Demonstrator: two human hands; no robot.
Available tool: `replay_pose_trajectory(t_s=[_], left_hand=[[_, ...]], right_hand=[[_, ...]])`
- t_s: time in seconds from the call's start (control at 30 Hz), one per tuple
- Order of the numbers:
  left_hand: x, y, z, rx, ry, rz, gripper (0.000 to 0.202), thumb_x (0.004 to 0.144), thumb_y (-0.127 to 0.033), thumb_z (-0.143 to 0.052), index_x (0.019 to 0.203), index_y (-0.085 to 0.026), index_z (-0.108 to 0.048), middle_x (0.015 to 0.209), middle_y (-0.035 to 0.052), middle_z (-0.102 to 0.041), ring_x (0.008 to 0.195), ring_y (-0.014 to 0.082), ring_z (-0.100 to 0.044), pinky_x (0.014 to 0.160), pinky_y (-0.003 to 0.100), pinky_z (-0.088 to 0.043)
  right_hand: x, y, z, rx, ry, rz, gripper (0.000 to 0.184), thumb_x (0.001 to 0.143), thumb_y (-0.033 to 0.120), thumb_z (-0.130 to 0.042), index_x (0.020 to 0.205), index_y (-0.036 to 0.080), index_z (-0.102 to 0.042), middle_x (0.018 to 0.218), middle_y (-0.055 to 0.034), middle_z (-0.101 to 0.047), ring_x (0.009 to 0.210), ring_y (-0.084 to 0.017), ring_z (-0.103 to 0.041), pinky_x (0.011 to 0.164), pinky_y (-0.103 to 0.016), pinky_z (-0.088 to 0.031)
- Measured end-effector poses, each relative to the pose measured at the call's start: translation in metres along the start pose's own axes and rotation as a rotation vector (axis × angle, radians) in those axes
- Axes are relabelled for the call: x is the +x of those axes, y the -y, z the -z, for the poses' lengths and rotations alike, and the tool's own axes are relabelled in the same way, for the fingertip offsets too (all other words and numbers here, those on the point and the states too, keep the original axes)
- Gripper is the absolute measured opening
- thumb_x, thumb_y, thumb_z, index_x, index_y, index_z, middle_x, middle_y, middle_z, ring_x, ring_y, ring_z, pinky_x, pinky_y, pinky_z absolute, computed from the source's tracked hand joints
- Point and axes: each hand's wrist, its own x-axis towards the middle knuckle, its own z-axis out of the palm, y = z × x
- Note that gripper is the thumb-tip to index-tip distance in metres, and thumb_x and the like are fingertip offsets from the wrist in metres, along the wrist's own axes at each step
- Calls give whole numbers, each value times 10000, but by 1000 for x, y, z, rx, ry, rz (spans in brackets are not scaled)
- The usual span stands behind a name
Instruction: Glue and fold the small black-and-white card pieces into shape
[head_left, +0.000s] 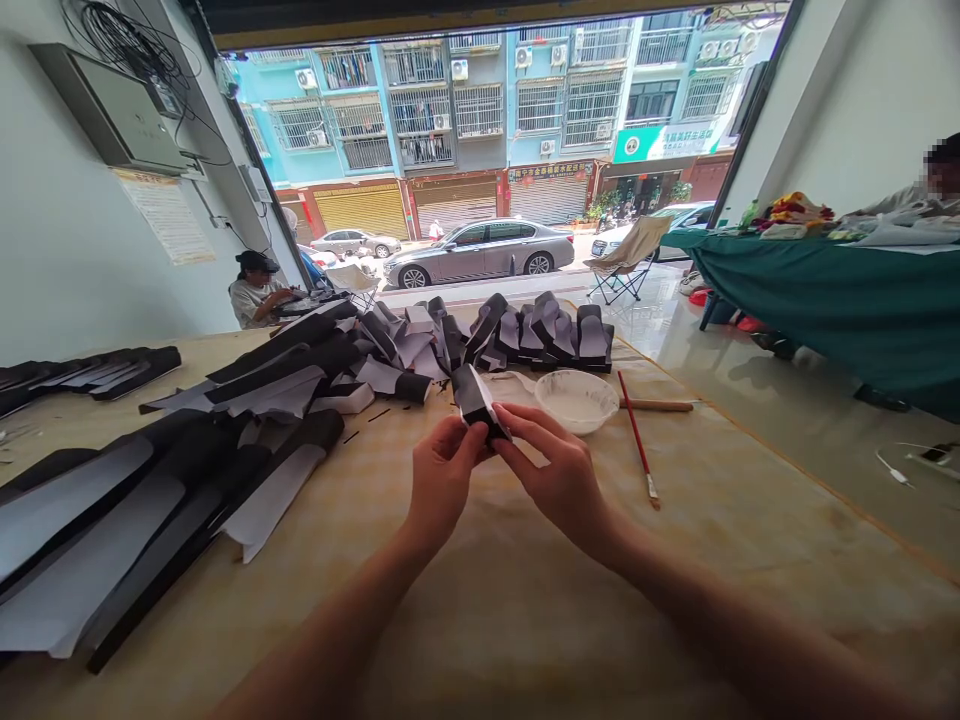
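"Hands first: what are they doing?"

"Close together above the tabletop [510, 620], the left hand [442, 478] and the right hand [559, 468] pinch a small folded black piece [474, 402] between their fingers. A white lining shows along one edge of the piece, which sits between the two hands, just left of a bowl."

"And around them, biggest things first?"

"Through a wide shopfront opening, a silver sedan [480, 250] stands on the street. Indoors, the long tabletop, covered in pale checked cloth, fills the lower view. A seated person [259, 290] works far off to the left, and another person [926, 190] sits at the right behind a green-draped table [825, 300]."

"What lies on the tabletop?"

"Long black strips with white facings [97, 520] overlap in heaps on the left. Folded black pieces with grey linings [544, 335] stand in a row ahead of the hands."

"Anything smaller nearby?"

"A white bowl [576, 400] with a pale smear inside sits just beyond the right hand. A red-handled brush [637, 435] lies beside it, and a wooden stick [656, 405] touches its far side."
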Motion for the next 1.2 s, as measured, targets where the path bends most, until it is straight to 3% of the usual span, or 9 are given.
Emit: replay_pose_trajectory(t_s=[0.27,0.5,0.67,0.73,0.83,0.9,0.97,1.1,1.2], left_hand=[[0,0,-3,125,-56,-14,199,695,-321,-742,766,-151,-665,723,-15,-674,714,107,-633,766,257,-556],[0,-3,-4,151,-30,-3,171,684,-285,-749,764,-151,-679,735,-12,-690,728,111,-634,767,254,-552],[-1,-5,-6,215,-4,6,197,679,-314,-746,753,-148,-670,724,-8,-678,708,123,-630,742,264,-553],[0,-6,-5,247,31,9,199,697,-329,-729,741,-149,-657,701,-14,-657,685,114,-615,712,248,-544],[2,-8,0,362,137,11,203,720,-340,-706,777,-151,-657,707,-3,-648,681,119,-609,673,234,-523],[4,-8,4,431,202,-8,226,725,-328,-700,867,-157,-658,772,19,-666,738,140,-629,705,248,-526],[5,-8,8,481,232,-63,338,706,-303,-718,1008,-177,-631,881,42,-672,815,158,-641,758,267,-533],[7,-5,15,656,211,-212,462,687,-263,-732,1123,-220,-587,1021,58,-654,842,159,-647,790,284,-533],[8,-3,17,750,162,-283,348,756,-281,-672,1094,-228,-607,976,47,-679,780,152,-658,748,275,-533]], right_hand=[[1,2,-2,84,-45,-68,205,867,204,-568,1016,248,-701,1045,-45,-699,976,-176,-646,883,-333,-524],[1,5,-1,81,-85,-76,154,851,208,-585,941,249,-704,999,-41,-707,933,-183,-660,868,-348,-525],[5,6,3,40,-75,-88,107,842,217,-593,756,233,-655,885,-35,-680,857,-172,-647,811,-339,-525],[9,2,7,18,-42,-60,53,836,217,-596,839,231,-647,914,-46,-654,879,-175,-630,808,-343,-525],[15,-5,14,-6,87,-4,248,833,224,-589,1081,241,-598,1106,-88,-594,1038,-207,-579,869,-386,-513],[19,-10,18,-3,181,-16,224,848,249,-570,1068,241,-611,1140,-93,-581,1075,-217,-564,889,-398,-507],[21,-15,20,41,221,-104,158,863,286,-551,983,228,-635,1050,-77,-610,986,-198,-602,826,-365,-539],[22,-18,24,157,199,-266,160,870,299,-531,969,209,-617,923,-48,-615,860,-160,-622,716,-296,-565],[23,-16,26,173,255,-189,240,846,252,-554,1083,237,-591,1042,-59,-585,926,-162,-603,731,-291,-562]])
